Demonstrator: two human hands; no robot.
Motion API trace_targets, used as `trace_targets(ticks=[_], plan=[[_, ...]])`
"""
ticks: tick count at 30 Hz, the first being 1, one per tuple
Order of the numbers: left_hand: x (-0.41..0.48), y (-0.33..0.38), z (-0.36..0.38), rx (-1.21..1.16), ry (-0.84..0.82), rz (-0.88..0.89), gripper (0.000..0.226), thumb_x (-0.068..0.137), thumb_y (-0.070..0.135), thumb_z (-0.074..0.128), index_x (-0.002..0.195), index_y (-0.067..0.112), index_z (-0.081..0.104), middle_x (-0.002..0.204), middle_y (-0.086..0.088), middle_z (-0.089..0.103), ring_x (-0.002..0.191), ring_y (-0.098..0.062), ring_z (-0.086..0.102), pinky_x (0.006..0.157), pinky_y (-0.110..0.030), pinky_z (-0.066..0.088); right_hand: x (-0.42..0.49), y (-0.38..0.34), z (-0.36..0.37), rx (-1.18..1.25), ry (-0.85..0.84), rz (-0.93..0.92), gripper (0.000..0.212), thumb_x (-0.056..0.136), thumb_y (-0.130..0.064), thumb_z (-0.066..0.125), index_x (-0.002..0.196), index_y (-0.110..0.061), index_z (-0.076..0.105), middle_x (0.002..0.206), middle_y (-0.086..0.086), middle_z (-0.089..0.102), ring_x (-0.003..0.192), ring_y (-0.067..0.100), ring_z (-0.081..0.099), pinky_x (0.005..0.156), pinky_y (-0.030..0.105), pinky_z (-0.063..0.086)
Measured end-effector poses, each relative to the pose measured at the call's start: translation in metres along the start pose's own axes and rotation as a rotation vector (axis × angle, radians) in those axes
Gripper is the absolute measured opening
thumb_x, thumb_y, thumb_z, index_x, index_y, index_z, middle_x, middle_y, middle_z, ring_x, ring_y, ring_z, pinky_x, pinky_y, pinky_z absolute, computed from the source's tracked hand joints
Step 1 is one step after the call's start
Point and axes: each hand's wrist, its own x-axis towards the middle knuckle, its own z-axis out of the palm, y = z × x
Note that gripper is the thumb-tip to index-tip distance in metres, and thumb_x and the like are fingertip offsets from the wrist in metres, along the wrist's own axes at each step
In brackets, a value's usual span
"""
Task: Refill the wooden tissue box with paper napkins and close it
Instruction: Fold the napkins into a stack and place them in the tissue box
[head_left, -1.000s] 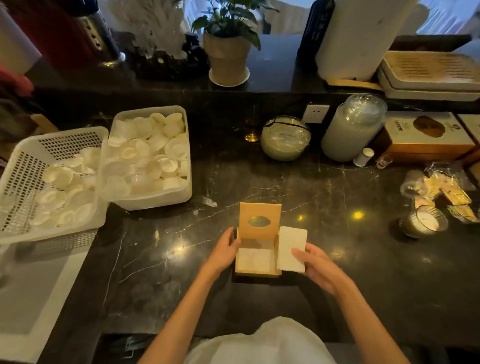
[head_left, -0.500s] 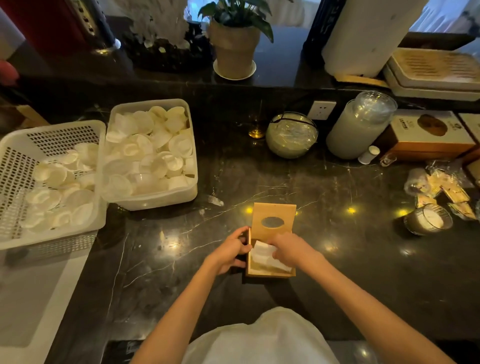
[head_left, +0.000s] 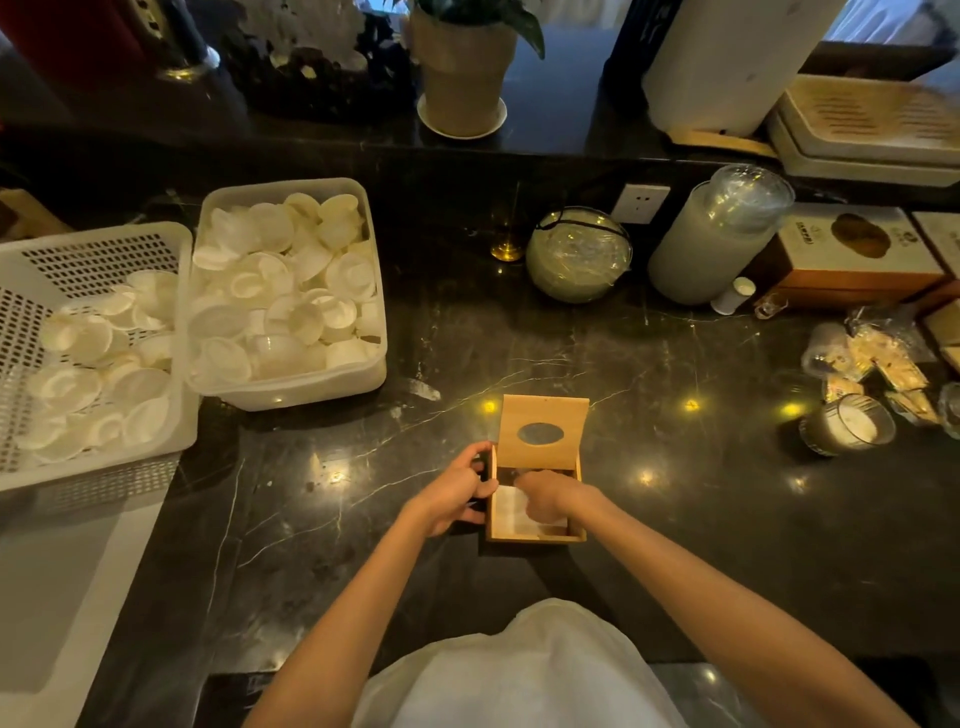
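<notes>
The napkins (head_left: 514, 512), beside the box a second ago, now lie inside the wooden tissue box (head_left: 535, 535) under the pressing right hand (head_left: 545, 496), left hand (head_left: 457, 491) clamped on its wall, leaving its lid (head_left: 543, 431) to close.

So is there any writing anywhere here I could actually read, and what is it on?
None can be read.
Brown and white carton: a short dark line of print on its lid, too small and blurred to read.
Second carton at the right edge: faint marks, unreadable.
Wooden tissue box: no writing visible.
</notes>
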Motion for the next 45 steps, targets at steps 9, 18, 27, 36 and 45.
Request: trace_targets(ticks=[9, 18, 27, 36, 45], plan=[[-0.007, 0.005, 0.003, 0.011, 0.006, -0.003, 0.062, 0.095, -0.007, 0.045, 0.142, 0.032, 0.039, 0.139, -0.005, 0.049, 0.122, -0.028, 0.055, 0.092, -0.053, 0.055, 0.007, -0.006, 0.002, 0.023, -0.015, 0.054, 0.044, 0.094, -0.004, 0.048, 0.138, -0.011, 0.048, 0.133, 0.011, 0.057, 0.12, 0.027, 0.055, 0.099, 0.036, 0.046], [-0.005, 0.004, 0.002, 0.014, 0.014, -0.006, 0.064, 0.094, -0.007, 0.045, 0.143, 0.033, 0.039, 0.14, -0.005, 0.049, 0.123, -0.028, 0.055, 0.096, -0.057, 0.051, 0.003, -0.003, 0.008, -0.027, 0.114, 0.004, 0.044, 0.091, -0.008, 0.055, 0.134, -0.013, 0.048, 0.133, 0.013, 0.056, 0.121, 0.032, 0.055, 0.1, 0.041, 0.046], [-0.005, 0.004, 0.001, 0.042, 0.012, -0.01, 0.062, 0.094, -0.007, 0.045, 0.141, 0.034, 0.04, 0.135, -0.002, 0.049, 0.124, -0.029, 0.053, 0.1, -0.06, 0.048, 0.003, 0.003, 0.012, -0.04, 0.14, -0.033, 0.052, 0.091, -0.011, 0.053, 0.142, -0.016, 0.041, 0.141, 0.015, 0.049, 0.131, 0.037, 0.044, 0.11, 0.048, 0.037], [-0.007, 0.005, 0.001, 0.078, 0.017, 0.001, 0.063, 0.094, -0.005, 0.046, 0.143, 0.033, 0.038, 0.131, 0.002, 0.047, 0.127, -0.028, 0.049, 0.102, -0.061, 0.046, 0.0, -0.002, 0.018, -0.047, 0.195, -0.017, 0.056, 0.091, -0.016, 0.056, 0.143, -0.016, 0.036, 0.144, 0.016, 0.043, 0.134, 0.038, 0.039, 0.109, 0.049, 0.038], [-0.008, 0.005, 0.003, 0.084, 0.03, 0.012, 0.062, 0.094, -0.005, 0.047, 0.141, 0.035, 0.04, 0.137, -0.001, 0.046, 0.125, -0.027, 0.05, 0.101, -0.059, 0.047, -0.003, -0.006, 0.017, -0.059, 0.177, -0.044, 0.055, 0.092, -0.032, 0.056, 0.141, -0.019, 0.036, 0.144, 0.017, 0.041, 0.134, 0.039, 0.037, 0.11, 0.051, 0.034]])
